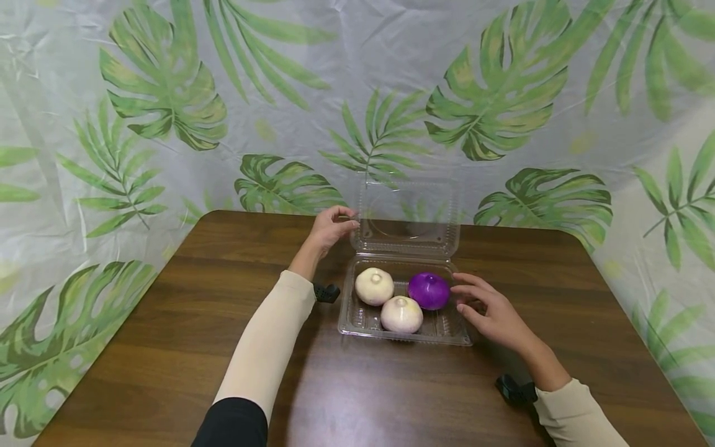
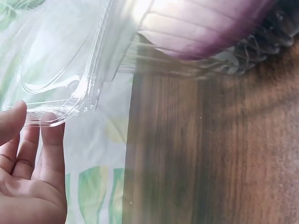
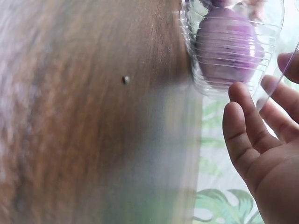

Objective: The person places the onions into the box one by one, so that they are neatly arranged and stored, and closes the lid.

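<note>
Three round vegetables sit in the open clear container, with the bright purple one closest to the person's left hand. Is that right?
Not quite: the head view shows the bright purple vegetable closest to the person's right hand, not the left hand. The open clear container does hold three.

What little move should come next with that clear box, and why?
Probably tip the lid forward and down: it stands open, the left hand pinches its edge, the right hand is at the box's side, and three onions already sit inside.
</note>
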`<state>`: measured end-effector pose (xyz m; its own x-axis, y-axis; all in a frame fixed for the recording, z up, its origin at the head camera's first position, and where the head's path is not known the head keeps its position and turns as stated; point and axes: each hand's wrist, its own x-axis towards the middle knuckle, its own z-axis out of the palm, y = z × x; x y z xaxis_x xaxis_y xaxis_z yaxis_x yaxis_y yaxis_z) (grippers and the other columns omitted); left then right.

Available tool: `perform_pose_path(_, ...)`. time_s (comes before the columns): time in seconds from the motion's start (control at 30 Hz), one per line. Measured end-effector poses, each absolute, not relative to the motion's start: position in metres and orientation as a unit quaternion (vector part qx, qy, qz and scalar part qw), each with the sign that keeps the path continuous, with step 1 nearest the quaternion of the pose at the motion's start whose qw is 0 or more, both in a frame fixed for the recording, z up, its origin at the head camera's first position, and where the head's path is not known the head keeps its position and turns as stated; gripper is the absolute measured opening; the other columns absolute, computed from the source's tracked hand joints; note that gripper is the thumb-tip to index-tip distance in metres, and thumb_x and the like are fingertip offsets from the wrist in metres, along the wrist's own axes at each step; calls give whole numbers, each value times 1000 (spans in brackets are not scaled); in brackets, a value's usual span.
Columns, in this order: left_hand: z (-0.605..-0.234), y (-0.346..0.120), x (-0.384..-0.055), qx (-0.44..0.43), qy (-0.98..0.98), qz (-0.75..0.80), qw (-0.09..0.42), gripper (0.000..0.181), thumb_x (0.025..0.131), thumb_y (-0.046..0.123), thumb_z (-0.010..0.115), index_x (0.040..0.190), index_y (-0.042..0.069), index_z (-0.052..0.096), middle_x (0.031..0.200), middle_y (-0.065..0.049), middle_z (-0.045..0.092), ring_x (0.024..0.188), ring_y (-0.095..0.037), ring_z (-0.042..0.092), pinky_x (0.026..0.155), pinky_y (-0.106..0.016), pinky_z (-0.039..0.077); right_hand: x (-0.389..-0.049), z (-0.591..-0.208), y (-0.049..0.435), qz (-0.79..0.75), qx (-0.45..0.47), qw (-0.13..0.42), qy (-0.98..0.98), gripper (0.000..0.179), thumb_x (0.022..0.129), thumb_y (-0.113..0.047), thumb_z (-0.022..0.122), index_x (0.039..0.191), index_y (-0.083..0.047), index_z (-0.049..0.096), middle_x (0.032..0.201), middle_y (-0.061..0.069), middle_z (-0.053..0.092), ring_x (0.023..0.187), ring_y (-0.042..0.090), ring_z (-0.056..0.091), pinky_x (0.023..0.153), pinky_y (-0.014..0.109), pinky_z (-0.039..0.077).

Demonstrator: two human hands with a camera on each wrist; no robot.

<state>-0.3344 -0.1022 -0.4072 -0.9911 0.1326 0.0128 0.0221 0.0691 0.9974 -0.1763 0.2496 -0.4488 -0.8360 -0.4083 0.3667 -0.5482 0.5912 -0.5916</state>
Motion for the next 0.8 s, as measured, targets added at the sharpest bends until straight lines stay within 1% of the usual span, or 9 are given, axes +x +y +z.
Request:
perform_pose_path(0.1, -407, -103, -331, 60, 724, 686, 34, 11, 90, 2, 68, 98, 3, 61, 138, -16, 61, 90, -8, 66, 81, -32, 58, -176, -448, 250, 360, 269, 95, -888, 30, 93, -5, 67, 123, -7, 67, 144, 15, 52, 94, 15, 68, 75, 26, 57)
perform_pose_path(0.13, -407, -103, -330, 64, 724, 686, 31, 10, 91, 2, 67, 98, 3, 60, 138, -16, 61, 89, -9, 66, 80, -32, 58, -176, -448, 250, 360, 269, 95, -888, 30, 93, -4, 67, 123, -7, 67, 144, 15, 52, 94, 15, 68, 76, 27, 57)
perform_pose_path(0.3, -408, -102, -326, 71, 725, 684, 15, 8, 92, 3, 66, 98, 2, 60, 137, -18, 61, 93, -16, 68, 85, -43, 58, -176, -448, 250, 357, 268, 90, -890, 31, 93, -5, 66, 124, -8, 66, 145, 14, 51, 95, 17, 69, 77, 29, 58)
perform_pose_path(0.37, -408, -102, -326, 72, 725, 685, 9, 8, 92, 2, 66, 98, 1, 61, 136, -19, 61, 92, -17, 68, 86, -43, 58, -176, -448, 250, 355, 268, 88, -891, 31, 93, -5, 66, 124, -8, 66, 145, 14, 51, 95, 17, 68, 77, 30, 58)
perform_pose_path(0.43, -409, -102, -326, 72, 724, 686, 5, 8, 92, 1, 66, 98, 0, 61, 136, -20, 61, 89, -15, 68, 82, -40, 59, -176, -447, 250, 355, 269, 87, -891, 31, 93, -5, 66, 124, -8, 66, 145, 15, 51, 95, 19, 69, 77, 30, 59)
perform_pose_path(0.53, -410, -102, -327, 69, 723, 687, 1, 9, 92, 1, 66, 98, 0, 61, 136, -20, 61, 84, -9, 67, 76, -32, 59, -178, -446, 251, 358, 276, 89, -888, 32, 93, -4, 66, 124, -6, 65, 144, 16, 52, 95, 21, 69, 77, 30, 59)
perform_pose_path(0.6, -410, -102, -327, 65, 723, 688, -3, 9, 91, 1, 66, 99, 1, 61, 135, -20, 62, 81, -7, 66, 77, -34, 59, -180, -445, 252, 362, 281, 93, -884, 32, 93, -3, 66, 124, -5, 65, 142, 17, 54, 95, 22, 69, 77, 30, 58)
perform_pose_path(0.73, -411, -100, -327, 62, 722, 689, -10, 10, 91, 1, 67, 100, 0, 62, 135, -19, 63, 76, -6, 65, 84, -45, 58, -185, -442, 255, 367, 280, 93, -882, 32, 93, -4, 65, 125, -3, 65, 138, 16, 58, 96, 19, 68, 77, 28, 58)
perform_pose_path(0.8, -413, -99, -327, 61, 724, 687, -11, 11, 91, 1, 67, 100, -1, 62, 135, -19, 63, 74, -6, 65, 82, -43, 58, -187, -440, 257, 366, 271, 86, -886, 32, 94, -6, 65, 126, -3, 64, 136, 15, 60, 97, 16, 67, 77, 25, 57)
